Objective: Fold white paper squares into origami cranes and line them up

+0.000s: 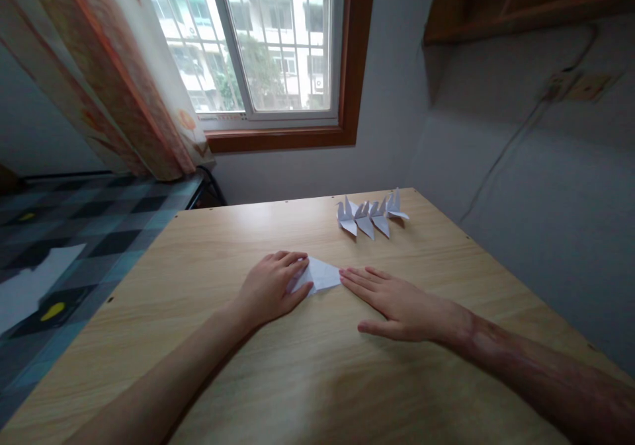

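A folded piece of white paper (320,275) lies flat on the wooden table, its narrow point toward the right. My left hand (278,282) holds its left end, with the fingers over the back edge and the thumb at the front edge. Part of the paper is hidden under that hand. At the right point, my right hand (391,303) touches the paper with its fingertips. Its fingers are stretched out flat and the thumb is spread away, resting near the tabletop. Beyond both hands, several folded white paper cranes (367,217) stand in a row.
The light wooden table (238,392) reaches back toward a wall under a barred window (278,48). To the left is a checked cloth surface (124,207) with white paper sheets (34,283) on it. A cable (506,151) hangs on the right wall below a shelf (526,8).
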### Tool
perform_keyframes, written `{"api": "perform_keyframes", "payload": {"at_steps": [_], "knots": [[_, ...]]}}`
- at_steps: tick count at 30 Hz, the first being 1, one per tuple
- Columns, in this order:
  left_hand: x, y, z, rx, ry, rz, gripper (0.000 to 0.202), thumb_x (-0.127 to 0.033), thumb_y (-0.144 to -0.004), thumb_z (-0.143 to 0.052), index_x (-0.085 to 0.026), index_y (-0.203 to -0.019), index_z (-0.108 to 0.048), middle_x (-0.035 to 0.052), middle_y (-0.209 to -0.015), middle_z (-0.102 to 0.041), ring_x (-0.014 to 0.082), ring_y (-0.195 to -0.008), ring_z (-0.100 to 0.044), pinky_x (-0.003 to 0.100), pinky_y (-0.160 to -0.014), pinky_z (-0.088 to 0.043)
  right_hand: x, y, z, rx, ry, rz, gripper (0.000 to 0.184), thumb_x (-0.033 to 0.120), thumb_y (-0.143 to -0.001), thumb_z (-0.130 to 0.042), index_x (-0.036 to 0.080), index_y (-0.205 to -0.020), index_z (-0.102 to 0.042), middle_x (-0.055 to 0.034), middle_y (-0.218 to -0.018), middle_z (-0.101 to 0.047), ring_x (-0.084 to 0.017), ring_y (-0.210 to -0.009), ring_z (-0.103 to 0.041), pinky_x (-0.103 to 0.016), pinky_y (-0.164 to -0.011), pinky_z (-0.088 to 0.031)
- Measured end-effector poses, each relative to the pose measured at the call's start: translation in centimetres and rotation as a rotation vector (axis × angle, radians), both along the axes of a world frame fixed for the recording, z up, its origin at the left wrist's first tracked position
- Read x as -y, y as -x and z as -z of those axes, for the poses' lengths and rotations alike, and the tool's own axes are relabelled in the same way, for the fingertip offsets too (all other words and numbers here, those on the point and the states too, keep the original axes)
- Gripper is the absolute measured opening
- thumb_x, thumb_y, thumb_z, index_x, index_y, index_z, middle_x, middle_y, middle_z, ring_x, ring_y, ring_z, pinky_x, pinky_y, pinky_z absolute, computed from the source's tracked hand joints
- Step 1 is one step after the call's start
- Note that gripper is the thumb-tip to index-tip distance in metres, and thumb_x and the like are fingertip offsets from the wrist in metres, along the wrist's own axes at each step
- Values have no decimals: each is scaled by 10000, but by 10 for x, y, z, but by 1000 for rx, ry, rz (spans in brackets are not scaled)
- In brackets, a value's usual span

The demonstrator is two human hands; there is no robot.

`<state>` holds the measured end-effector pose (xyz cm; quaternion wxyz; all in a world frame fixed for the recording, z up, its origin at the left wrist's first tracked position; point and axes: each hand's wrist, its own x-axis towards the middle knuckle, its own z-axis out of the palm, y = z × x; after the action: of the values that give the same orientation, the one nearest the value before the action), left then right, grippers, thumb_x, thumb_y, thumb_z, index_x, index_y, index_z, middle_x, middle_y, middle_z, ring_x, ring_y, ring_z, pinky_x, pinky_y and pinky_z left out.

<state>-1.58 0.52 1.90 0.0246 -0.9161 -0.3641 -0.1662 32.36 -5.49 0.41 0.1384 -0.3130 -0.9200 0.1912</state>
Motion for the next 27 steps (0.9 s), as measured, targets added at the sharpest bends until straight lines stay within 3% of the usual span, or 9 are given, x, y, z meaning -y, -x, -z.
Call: {"api": "perform_keyframes", "payload": {"at_steps": [5, 8, 12, 14, 20, 27], "knots": [[3, -2, -1, 14, 21, 2, 387, -358, -1043, -615, -216, -1368, -769, 131, -1433, -772, 362, -1231, -738, 573, -1073, -592, 12, -15, 0, -35, -1, 28, 881, 504, -1075, -712, 339, -1798, -236, -82, -1831, -335, -316, -1693, -361, -535, -1414, -267], [6, -8, 0, 24, -1, -40, 380, -442, -1067, -612, -205, -1312, -779, 142, -1405, -783, 371, -1216, -742, 580, -1047, -601, 13, -17, -2, -61, -37, 42, 847, 496, -1054, -739, 313, -1776, -336, -112, -1784, -443, -345, -1644, -445, -560, -1386, -321], [9, -13, 4, 30, -38, -77, 392, -501, -1038, -668, -204, -1270, -774, 147, -1395, -786, 378, -1222, -741, 568, -1040, -606, 6, -5, -3, -116, -104, 76, 601, 427, -1063, -712, 245, -1619, -576, -165, -1561, -657, -360, -1422, -632, -548, -1221, -507], [9, -12, 6, 45, -36, -68, 390, -488, -1027, -684, -212, -1292, -763, 142, -1402, -782, 371, -1234, -740, 558, -1051, -602, -1, 7, -1, -206, -137, 161, 436, 356, -1061, -696, 230, -1476, -659, -155, -1382, -729, -337, -1261, -688, -514, -1098, -569], [6, -8, 9, 73, -49, 22, 295, -413, -1070, -656, -221, -1266, -766, 106, -1360, -803, 318, -1178, -758, 515, -1050, -581, -36, 51, 14, -316, -168, 440, 277, 288, -910, -845, 203, -1143, -723, -107, -1145, -730, -302, -1089, -675, -465, -994, -555], [6, -7, 12, 75, -64, 59, 240, -263, -1121, -556, -247, -1146, -795, 83, -1203, -834, 278, -1024, -762, 459, -931, -583, -57, 70, 23, -448, -122, 430, 215, 186, -852, -884, 217, -1032, -769, -81, -1123, -747, -286, -1128, -664, -461, -1051, -528]]}}
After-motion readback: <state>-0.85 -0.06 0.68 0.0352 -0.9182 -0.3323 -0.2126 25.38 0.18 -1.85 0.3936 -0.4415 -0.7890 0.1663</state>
